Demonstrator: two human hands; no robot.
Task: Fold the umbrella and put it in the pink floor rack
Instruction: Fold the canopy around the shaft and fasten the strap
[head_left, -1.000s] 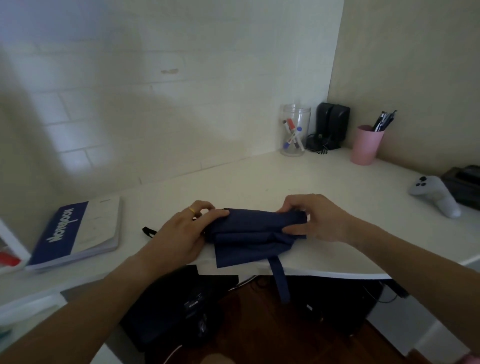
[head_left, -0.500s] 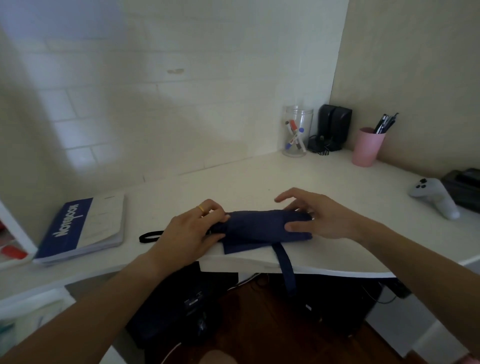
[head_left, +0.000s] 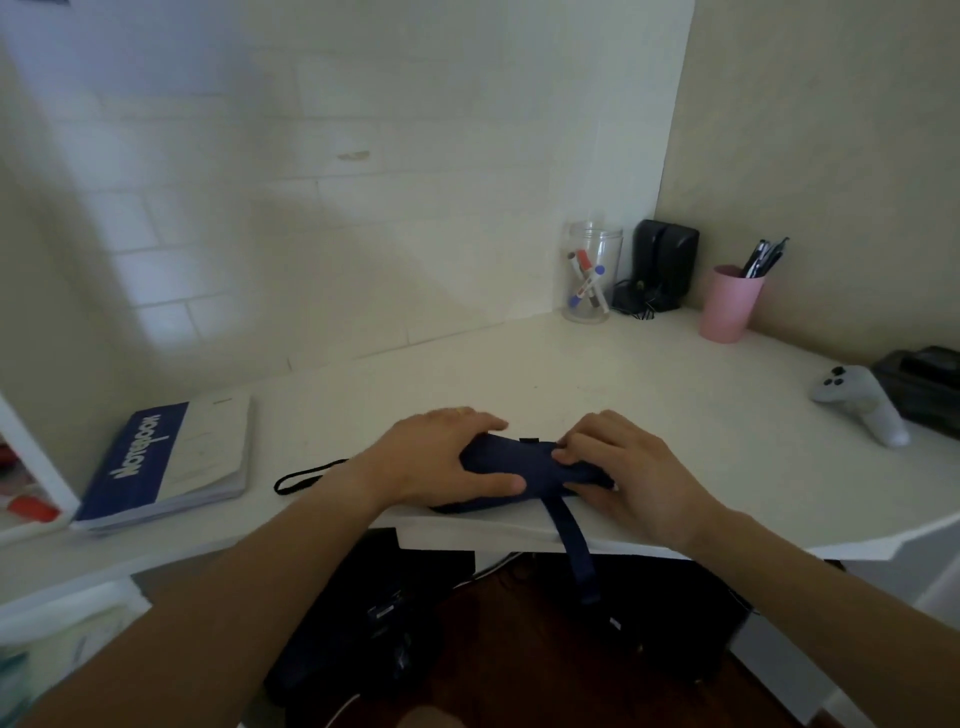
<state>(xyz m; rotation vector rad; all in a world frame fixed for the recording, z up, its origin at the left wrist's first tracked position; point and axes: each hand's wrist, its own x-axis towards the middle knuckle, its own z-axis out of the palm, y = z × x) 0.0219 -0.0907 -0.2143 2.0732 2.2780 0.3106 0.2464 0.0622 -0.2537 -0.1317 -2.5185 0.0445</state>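
Left hand (head_left: 441, 460): wrapped over the left end of the navy umbrella (head_left: 519, 467), fingers over the top, thumb lying along the near side; a ring shows on one finger. Right hand (head_left: 628, 475): fingers curled onto the right end of the same bundle, fingertips (head_left: 563, 454) pressing into the fabric from above. Whether the right thumb sits under the bundle is hidden, so grip there is probably a pinch, not confirmed.

Umbrella: collapsed into a short roll, lying across the front edge of the white desk (head_left: 623, 374), between both hands. Its closure strap (head_left: 574, 545) hangs down over the desk edge, loose. Black wrist loop (head_left: 306, 475) trails out to the left on the desk surface, just beyond the left wrist.

Other items on desk: blue-and-white notebook (head_left: 166, 462) at far left; clear jar of markers (head_left: 592, 273) at the back corner, black speaker (head_left: 665, 262) beside it; pink cup (head_left: 727, 304) holding pens; white game controller (head_left: 862, 402) at right.
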